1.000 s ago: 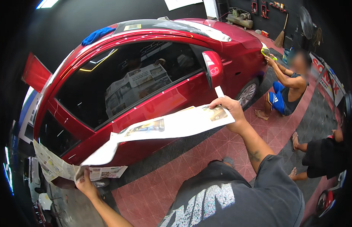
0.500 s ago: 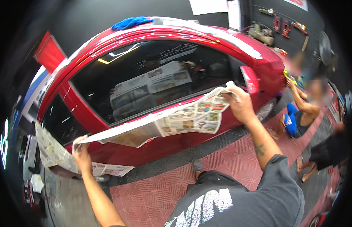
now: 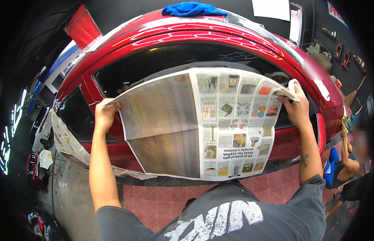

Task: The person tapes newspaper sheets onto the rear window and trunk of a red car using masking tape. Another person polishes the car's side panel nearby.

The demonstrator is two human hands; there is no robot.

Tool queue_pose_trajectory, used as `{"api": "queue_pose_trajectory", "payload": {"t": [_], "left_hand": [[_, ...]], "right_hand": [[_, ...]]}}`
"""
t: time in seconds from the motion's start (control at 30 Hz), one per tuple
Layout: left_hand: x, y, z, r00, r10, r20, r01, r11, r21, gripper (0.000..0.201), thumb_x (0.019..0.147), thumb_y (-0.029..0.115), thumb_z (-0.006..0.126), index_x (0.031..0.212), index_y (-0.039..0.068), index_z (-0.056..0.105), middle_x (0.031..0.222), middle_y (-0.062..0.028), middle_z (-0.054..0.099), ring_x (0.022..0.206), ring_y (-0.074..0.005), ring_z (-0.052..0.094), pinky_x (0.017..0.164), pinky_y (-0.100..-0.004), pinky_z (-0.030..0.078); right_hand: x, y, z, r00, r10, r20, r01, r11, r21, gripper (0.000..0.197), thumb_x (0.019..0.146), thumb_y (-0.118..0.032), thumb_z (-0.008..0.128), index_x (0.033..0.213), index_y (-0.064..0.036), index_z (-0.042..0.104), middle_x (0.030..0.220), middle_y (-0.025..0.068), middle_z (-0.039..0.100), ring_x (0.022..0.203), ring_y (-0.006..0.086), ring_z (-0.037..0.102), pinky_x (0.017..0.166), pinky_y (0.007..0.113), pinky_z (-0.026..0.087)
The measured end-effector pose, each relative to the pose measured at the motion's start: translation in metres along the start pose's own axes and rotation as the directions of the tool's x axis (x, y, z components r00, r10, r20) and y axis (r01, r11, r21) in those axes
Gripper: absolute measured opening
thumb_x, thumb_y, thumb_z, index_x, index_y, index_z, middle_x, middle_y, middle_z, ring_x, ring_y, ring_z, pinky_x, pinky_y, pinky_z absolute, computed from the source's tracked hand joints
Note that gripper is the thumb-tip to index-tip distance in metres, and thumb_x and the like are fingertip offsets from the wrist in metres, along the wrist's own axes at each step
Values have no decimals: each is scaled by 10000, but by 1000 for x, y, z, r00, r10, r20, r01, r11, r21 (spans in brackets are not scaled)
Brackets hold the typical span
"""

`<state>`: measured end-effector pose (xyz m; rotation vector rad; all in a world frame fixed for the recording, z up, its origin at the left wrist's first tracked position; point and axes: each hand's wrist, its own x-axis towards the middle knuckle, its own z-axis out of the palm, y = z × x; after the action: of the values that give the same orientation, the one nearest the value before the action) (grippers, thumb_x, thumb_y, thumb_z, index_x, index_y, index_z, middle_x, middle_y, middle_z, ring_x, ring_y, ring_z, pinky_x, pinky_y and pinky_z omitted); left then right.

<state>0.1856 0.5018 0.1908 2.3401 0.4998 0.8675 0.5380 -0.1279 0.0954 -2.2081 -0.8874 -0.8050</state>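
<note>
A wide newspaper sheet (image 3: 163,120) is spread between my hands in front of the red car's (image 3: 83,92) dark side window (image 3: 163,54). My left hand (image 3: 105,115) grips its upper left corner, thumb over the paper. At the upper right corner my right hand (image 3: 298,109) pinches the edge, and a white ring like a roll of masking tape (image 3: 292,84) shows at its fingers. The sheet hangs down toward me, hiding much of the door and lower window. Farther left, another piece of newspaper (image 3: 68,134) covers the car's lower rear side.
A blue cloth (image 3: 191,9) lies on the roof. The red side mirror (image 3: 320,130) juts out beyond my right forearm. At the right, another person (image 3: 344,170) crouches by the car's front end. Red floor tiles (image 3: 151,201) lie below me.
The newspaper has been lifted and now faces me broadly over the window, instead of lying in a narrow band along the door. Both hands rose with it; the view shifted.
</note>
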Motion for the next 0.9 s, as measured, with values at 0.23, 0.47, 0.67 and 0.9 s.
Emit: {"api": "queue_pose_trajectory", "payload": {"t": [0.23,0.47,0.67,0.9], "left_hand": [[78,20,13,988,151,22,-153,975,159,87,992,36,825,1059,-12,796,889,-72,785,826,-120,721,757,-320,573],[82,30,15,852,522,40,-510,811,288,68,946,24,838,1014,20,839,969,-116,777,858,-255,769,813,-361,594],[82,35,11,606,782,147,-746,495,445,221,778,3,819,995,44,809,964,-96,757,927,-329,718,812,-432,588],[82,28,5,413,868,275,-824,227,519,255,786,-2,795,1041,13,793,993,-101,706,899,-299,721,701,-403,611]], "right_hand": [[31,19,18,993,-32,-117,14,988,-156,166,963,-250,834,1051,-109,830,942,108,672,925,374,704,791,506,557],[22,26,31,956,-85,-282,27,979,-204,124,969,-165,803,1068,-92,821,936,116,678,919,350,672,786,479,538],[10,31,42,934,-148,-326,92,979,-183,272,843,-102,813,1101,-163,874,956,72,717,932,319,698,796,460,576],[6,29,54,911,-202,-360,102,955,-277,308,818,-189,826,1119,-175,887,1034,66,754,990,314,727,823,444,613]]}}
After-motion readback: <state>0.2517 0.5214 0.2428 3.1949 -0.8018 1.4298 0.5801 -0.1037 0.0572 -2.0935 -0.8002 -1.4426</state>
